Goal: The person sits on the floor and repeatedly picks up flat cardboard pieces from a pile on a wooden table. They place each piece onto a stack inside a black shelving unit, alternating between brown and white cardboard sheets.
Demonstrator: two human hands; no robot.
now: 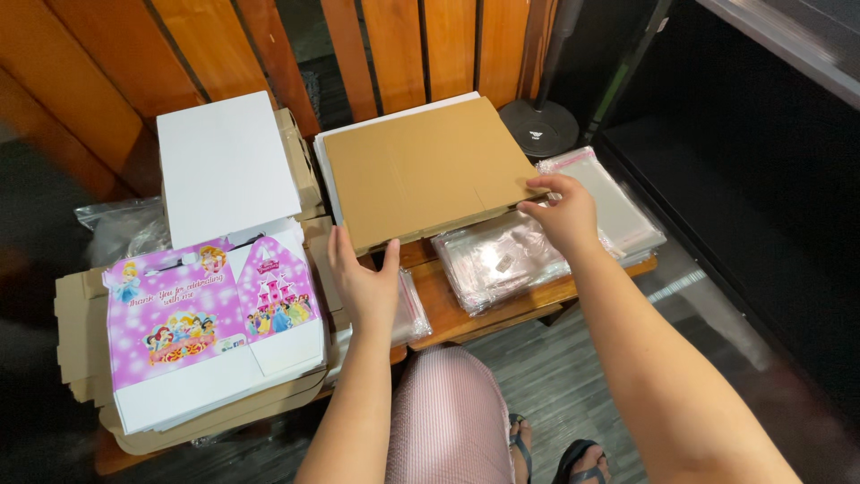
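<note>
**Both hands on a flat brown cardboard sheet**

Left hand [365,280] clamped on the near left corner of the flat brown cardboard sheet [421,166], thumb on top of the edge, fingers spread up along its left side. Right hand [560,211] pinching the near right corner of the same sheet, fingertips on its upper face. Sheet held level, folded flat with crease lines showing, lying over a white board [394,119] whose edge peeks out at the back and left.

Under the right hand, a stack of clear plastic bags [497,260] on the wooden tabletop [502,309]; further right, more clear bags [618,202] with a pink strip along the top. Beneath the left wrist, another small bundle of clear sleeves [410,314].

To the left, a pile of flat printed box blanks [202,309], pink and purple with cartoon figures and a castle, resting on brown cardboard [76,323]. Behind it, a plain white sheet [224,166]. At the back, orange wooden slats [394,45] and a round black stand base [539,125] on the floor. Below, a pink ribbed garment [448,412] and sandalled feet [582,462]
</note>
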